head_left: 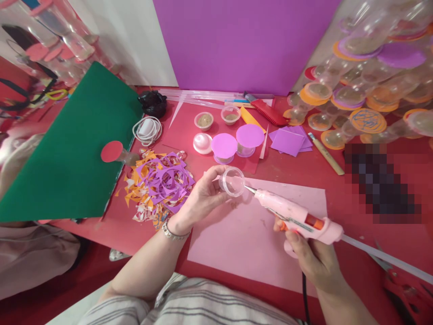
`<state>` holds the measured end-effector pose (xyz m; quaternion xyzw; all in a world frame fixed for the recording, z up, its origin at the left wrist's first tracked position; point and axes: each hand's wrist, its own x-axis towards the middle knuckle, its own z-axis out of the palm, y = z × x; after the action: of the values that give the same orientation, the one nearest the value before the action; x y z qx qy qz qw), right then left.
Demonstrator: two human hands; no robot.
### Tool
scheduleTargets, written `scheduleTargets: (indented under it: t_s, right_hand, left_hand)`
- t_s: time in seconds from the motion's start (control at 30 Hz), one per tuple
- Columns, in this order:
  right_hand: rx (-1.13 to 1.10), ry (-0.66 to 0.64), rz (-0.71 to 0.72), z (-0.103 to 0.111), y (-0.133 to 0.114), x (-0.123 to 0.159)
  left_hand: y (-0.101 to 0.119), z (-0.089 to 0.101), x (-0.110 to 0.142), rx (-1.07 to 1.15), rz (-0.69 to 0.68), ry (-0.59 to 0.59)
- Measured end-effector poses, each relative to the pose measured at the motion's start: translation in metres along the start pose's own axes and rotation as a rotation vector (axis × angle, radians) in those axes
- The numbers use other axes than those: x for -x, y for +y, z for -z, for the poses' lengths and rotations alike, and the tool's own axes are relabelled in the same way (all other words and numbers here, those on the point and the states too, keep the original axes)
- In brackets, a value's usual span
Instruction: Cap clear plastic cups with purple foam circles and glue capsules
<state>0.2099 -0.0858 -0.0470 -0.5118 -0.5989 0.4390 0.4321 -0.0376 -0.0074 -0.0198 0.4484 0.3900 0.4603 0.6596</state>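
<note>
My left hand [209,192] is closed around a small clear plastic cup [232,182], its round opening turned toward me. In my right hand [313,257] is a pink glue gun [297,214], fingers wrapped round its handle near the orange trigger. The metal nozzle [250,189] points left at the cup's rim, touching it or very close; I cannot tell which. A long glue stick [385,255] sticks out of the gun's back end. Beneath both hands lies a pink sheet [243,243]. Beyond the cup stand two cups topped with purple discs [223,145] and two open cups holding sandy grains [204,121].
Paper scraps [162,180] are heaped left of my left hand. A green board [74,153] stands at the left. Stacked cup pieces [358,95] fill the back right. Purple squares [287,141], a wooden-handled cutter [326,154] and red-handled scissors [406,289] lie on the right side.
</note>
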Motion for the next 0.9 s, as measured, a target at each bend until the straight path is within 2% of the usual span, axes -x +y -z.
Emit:
scheduleTargets:
  t_s: [0.13,0.4,0.9]
  right_hand:
    - [0.019,-0.016,0.052,0.0009,0.0024,-0.001]
    - [0.055,-0.004,0.058,0.0017,0.0023,-0.0024]
    - [0.102,0.038,0.121,0.0021,0.0078,-0.0006]
  left_hand:
    - [0.0008,-0.0009,0.0002,0.034,0.007,-0.019]
    - [-0.0006,-0.0012,0.0,0.028,0.012,-0.03]
    - [0.0053,-0.0017,0.0025,-0.067,0.044,-0.022]
